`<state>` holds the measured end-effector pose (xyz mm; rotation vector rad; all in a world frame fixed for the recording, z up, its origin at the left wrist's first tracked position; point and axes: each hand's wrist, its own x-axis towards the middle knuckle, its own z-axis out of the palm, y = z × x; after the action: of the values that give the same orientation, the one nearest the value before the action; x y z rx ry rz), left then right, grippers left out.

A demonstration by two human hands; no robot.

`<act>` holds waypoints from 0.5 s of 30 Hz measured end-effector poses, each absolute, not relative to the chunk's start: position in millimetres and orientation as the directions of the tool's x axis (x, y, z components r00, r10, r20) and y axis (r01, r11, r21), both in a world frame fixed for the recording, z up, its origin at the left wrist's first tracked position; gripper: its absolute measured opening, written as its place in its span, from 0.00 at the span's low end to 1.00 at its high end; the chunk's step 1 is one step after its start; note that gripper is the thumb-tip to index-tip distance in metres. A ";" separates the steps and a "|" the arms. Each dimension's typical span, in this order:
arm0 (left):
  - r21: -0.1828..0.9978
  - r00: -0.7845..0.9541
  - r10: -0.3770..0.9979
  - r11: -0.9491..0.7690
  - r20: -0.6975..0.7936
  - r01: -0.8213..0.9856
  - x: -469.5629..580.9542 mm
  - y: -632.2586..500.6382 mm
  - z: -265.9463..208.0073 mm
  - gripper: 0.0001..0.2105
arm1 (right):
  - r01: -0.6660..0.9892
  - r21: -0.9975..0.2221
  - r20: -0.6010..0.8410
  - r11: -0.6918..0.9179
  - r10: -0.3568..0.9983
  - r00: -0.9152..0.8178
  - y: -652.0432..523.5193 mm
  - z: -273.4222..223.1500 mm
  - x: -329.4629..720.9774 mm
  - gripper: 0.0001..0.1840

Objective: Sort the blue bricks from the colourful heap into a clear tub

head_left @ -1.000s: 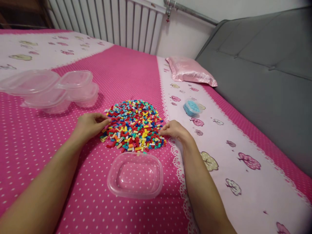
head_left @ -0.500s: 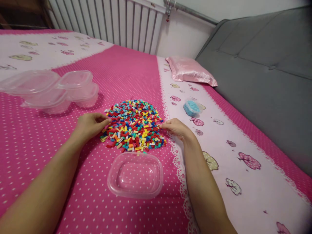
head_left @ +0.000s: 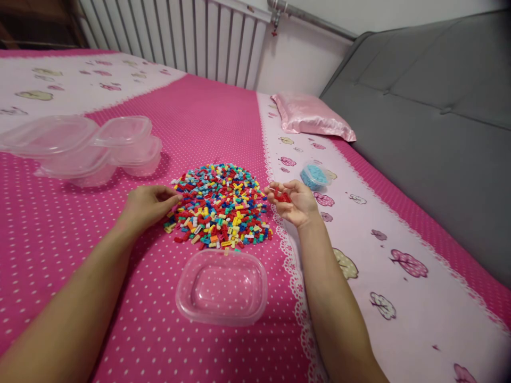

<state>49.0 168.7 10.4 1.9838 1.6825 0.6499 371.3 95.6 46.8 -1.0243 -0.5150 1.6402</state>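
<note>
A heap of small coloured toy bricks (head_left: 219,207) lies spread on the pink dotted bedsheet. At its right edge my right hand (head_left: 293,205) is turned palm up, fingers curled around several red bricks (head_left: 282,197); a thin whitish piece shows by the fingertips. My left hand (head_left: 149,206) rests at the heap's left edge, its fingers bent inward and the thumb touching the bricks. What it holds, if anything, is hidden. In front of the heap stands a clear plastic container (head_left: 221,287) with no bricks in it.
Clear plastic containers and lids (head_left: 80,141) are stacked at the left. A small tub of light-blue pieces (head_left: 314,176) stands to the right of the heap. Farther back are a pink pillow (head_left: 313,117), a grey headboard (head_left: 423,106) and a white radiator (head_left: 179,37).
My right hand has lifted off the bricks and rolled palm up, bringing the red bricks in it into sight. My left hand has stayed in place.
</note>
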 end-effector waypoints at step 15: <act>0.617 0.157 0.985 -0.171 0.077 0.768 48.8 168.0 10.7 0.23 | 0.299 -0.942 -0.118 0.155 0.681 -0.723 39.6 88.9 290.1 0.08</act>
<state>48.8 168.0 10.7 2.0034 1.6641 0.6628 290.1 39.6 88.9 -0.9400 -2.1035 1.5894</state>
